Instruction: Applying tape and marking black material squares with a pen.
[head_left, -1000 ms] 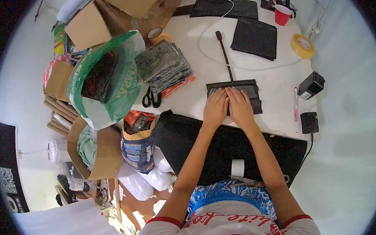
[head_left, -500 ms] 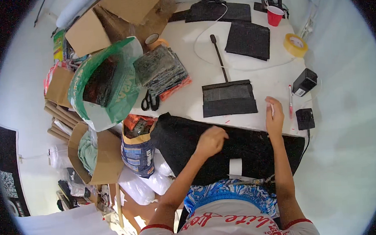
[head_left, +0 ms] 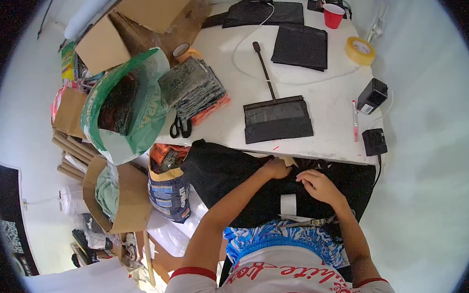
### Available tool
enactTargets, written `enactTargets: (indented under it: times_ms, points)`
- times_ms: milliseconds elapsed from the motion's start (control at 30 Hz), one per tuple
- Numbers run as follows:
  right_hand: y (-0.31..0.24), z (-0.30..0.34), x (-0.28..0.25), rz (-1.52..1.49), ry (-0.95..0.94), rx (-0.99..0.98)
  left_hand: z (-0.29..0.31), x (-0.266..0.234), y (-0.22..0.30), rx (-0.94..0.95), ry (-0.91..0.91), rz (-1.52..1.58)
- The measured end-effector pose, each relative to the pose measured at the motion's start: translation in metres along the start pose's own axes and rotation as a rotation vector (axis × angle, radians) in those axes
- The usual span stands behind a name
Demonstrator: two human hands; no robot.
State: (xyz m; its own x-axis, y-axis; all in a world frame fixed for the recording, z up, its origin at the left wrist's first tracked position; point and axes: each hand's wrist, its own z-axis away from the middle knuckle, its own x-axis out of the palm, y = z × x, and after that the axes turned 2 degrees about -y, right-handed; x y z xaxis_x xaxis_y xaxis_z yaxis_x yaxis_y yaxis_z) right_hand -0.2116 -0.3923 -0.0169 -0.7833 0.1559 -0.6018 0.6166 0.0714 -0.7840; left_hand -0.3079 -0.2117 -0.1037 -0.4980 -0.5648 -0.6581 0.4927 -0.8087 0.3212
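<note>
Since the earlier frame, the right hand (head_left: 321, 188) has moved from the table (head_left: 330, 104) to the black cloth (head_left: 231, 178), and the left hand (head_left: 277, 168) has advanced to the table's front edge. The left fingers are curled near the cloth's upper edge; whether they grip it cannot be told. The right fingers, loosely bent and parted, hold nothing visible. The cloth spans the area between table and lap. On the table beyond lie a flat black piece (head_left: 277, 127), a dark rod (head_left: 263, 65) extending from its far edge, and, left, black scissors (head_left: 187, 130).
</note>
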Motion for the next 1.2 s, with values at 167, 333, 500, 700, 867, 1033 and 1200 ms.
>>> enactTargets:
  times_ms: [167,333,500,700,867,1033,1200]
  points:
    - [-0.048,-0.042,0.001,-0.064,-0.005,-0.072,-0.057,0.049,-0.084,0.118,-0.083,0.062]
    - [-0.042,-0.034,-0.022,0.054,0.118,-0.021,-0.071,0.05,-0.032,-0.059,0.057,-0.079]
    - [-0.038,-0.035,-0.022,-0.066,0.225,0.0,-0.039,0.023,-0.007,0.405,-0.034,0.161]
    - [-0.046,-0.042,-0.018,-0.073,0.189,0.025,-0.026,0.016,-0.013,0.623,-0.148,0.393]
    - [-0.049,-0.038,-0.022,-0.103,0.22,0.048,0.006,-0.011,0.012,0.444,-0.233,0.647]
    - [-0.061,-0.042,-0.015,-0.132,0.211,0.036,0.005,0.001,-0.002,0.238,-0.237,0.067]
    - [-0.06,-0.042,-0.005,-0.166,0.219,0.062,0.024,-0.012,-0.011,0.092,-0.174,0.244]
